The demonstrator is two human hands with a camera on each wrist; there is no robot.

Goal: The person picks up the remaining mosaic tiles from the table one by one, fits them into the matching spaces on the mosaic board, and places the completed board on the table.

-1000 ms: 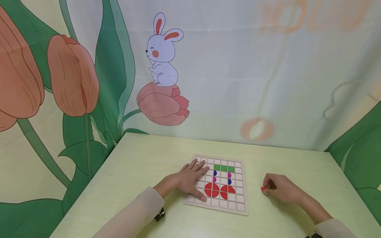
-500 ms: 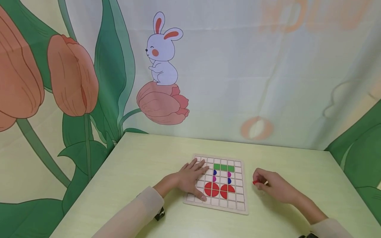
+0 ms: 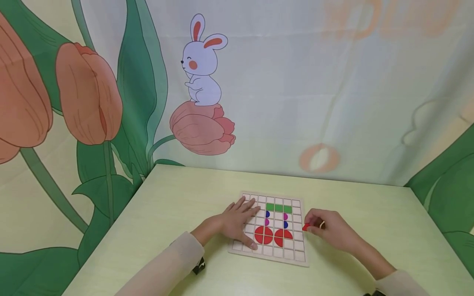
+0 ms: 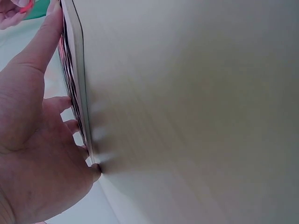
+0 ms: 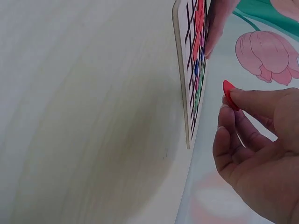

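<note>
Between thumb and fingers my right hand (image 3: 329,228) pinches a small red piece (image 5: 229,94), a quarter circle as far as its shape shows, just off the right edge of the wooden grid board (image 3: 299,246). My left hand (image 3: 237,224) lies spread over the board's left side, fingers straight, covering some cells. Set in the board are a row of green squares (image 3: 279,208), small blue and magenta half-circles (image 3: 285,216), a full red circle (image 3: 263,235) of quarter pieces, and a red circle (image 3: 283,235) whose lower right cell shows bare wood.
A pale yellow-green table (image 3: 192,185) bears the board. Behind it hangs a curtain (image 3: 274,102) printed with tulips and a rabbit. Each wrist wears a dark strap, the left strap (image 3: 198,266) showing below the beige sleeve (image 3: 174,259).
My right hand has moved left with the red piece, from the open table to the board's right edge. The left hand and the board stay in place.
</note>
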